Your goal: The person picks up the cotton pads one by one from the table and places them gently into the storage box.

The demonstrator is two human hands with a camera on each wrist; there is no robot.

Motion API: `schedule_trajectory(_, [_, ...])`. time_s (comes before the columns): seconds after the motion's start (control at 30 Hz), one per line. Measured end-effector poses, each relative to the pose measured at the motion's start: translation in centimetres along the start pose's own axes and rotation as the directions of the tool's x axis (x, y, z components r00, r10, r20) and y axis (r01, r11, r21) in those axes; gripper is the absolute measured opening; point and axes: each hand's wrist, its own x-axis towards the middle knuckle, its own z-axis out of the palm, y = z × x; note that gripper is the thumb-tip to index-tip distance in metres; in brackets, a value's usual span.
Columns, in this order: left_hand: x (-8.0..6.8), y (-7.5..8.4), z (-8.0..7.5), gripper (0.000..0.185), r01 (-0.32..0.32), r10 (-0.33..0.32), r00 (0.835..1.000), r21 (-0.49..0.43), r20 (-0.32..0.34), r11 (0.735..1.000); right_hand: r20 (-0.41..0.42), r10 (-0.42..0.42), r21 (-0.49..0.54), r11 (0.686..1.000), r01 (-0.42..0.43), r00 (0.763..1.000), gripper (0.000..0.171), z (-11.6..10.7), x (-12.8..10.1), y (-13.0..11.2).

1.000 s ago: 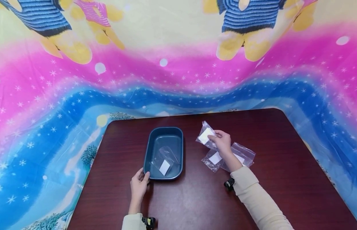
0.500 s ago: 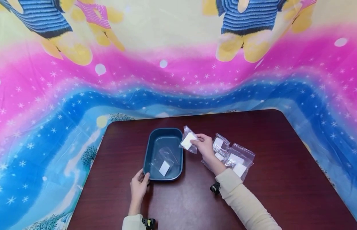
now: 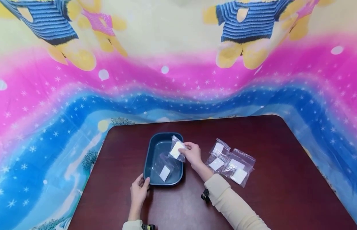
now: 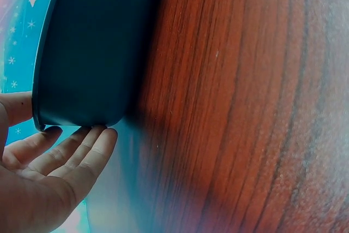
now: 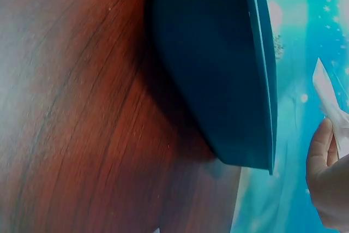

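A dark blue tray (image 3: 149, 152) sits on the brown table (image 3: 282, 179), with one clear bag holding a white square (image 3: 164, 172) lying inside it. My right hand (image 3: 192, 154) pinches another clear bag with a white square (image 3: 177, 149) over the tray's right rim. In the right wrist view the hand (image 5: 327, 181) and a corner of that bag (image 5: 331, 102) show beyond the tray's outer wall (image 5: 218, 80). My left hand (image 3: 139, 190) rests against the tray's near left corner, fingers straight on the tray wall (image 4: 98, 47), as the left wrist view shows the hand (image 4: 52, 175).
Several more clear bags with white squares (image 3: 231, 163) lie in a loose pile on the table to the right of the tray. A colourful cartoon-print cloth (image 3: 178, 70) hangs behind and around the table.
My right hand has carried the pinched bag leftward from above the pile to over the tray's right rim. The left hand stayed at the tray corner.
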Motion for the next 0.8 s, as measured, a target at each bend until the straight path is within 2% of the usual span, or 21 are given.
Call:
schedule_trajectory(0.33, [-0.6,-0.3,-0.1,0.038,-0.002,0.002,1.0,0.016,-0.006,1.0,0.024,0.023,-0.079,0.997,-0.021,0.999,0.024,1.6,-0.3,1.1])
schedule_trajectory(0.6, [-0.4,0.0,0.0,0.038,-0.018,0.019,1.0,0.012,-0.012,1.0,0.152,0.02,-0.128,0.992,0.0,0.988,0.034,2.3,0.3,1.6])
schedule_trajectory(0.7, [-0.3,0.0,0.1,0.038,-0.02,0.02,1.0,0.007,-0.014,1.0,0.176,-0.01,-0.188,0.981,0.044,0.984,0.04,2.4,0.4,1.8])
schedule_trajectory(0.8, [-0.2,0.1,0.1,0.038,-0.019,0.019,1.0,0.0,-0.017,1.0,0.189,-0.092,-0.295,0.944,0.146,0.978,0.045,2.5,0.4,1.7])
